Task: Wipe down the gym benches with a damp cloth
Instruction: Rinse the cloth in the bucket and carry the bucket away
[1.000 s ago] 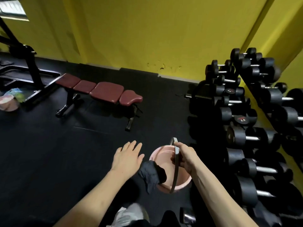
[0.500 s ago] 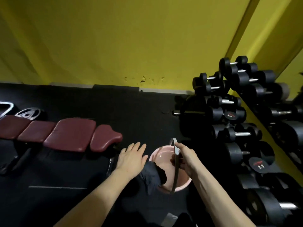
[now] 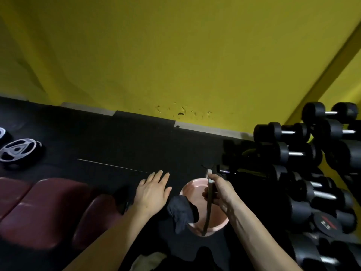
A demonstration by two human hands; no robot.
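Note:
A pink bucket (image 3: pixel 214 218) hangs in front of me by its grey bail handle (image 3: pixel 209 204), which my right hand (image 3: pixel 220 190) grips near the top. A dark cloth (image 3: pixel 182 211) is draped over the bucket's left rim. My left hand (image 3: pixel 153 189) is held out flat, fingers straight, just left of the cloth and holding nothing. The maroon padded gym bench (image 3: pixel 45 210) lies low at the lower left, its narrow end close to my left forearm.
A rack of black dumbbells (image 3: pixel 304 173) fills the right side, close to my right arm. Weight plates (image 3: pixel 18 150) lie on the black rubber floor at far left. A yellow wall (image 3: pixel 175 55) stands ahead.
The view has swung right and closer: the bench has slid to the lower left and now sits right beside me. Both hands keep the same pose, the bucket still carried.

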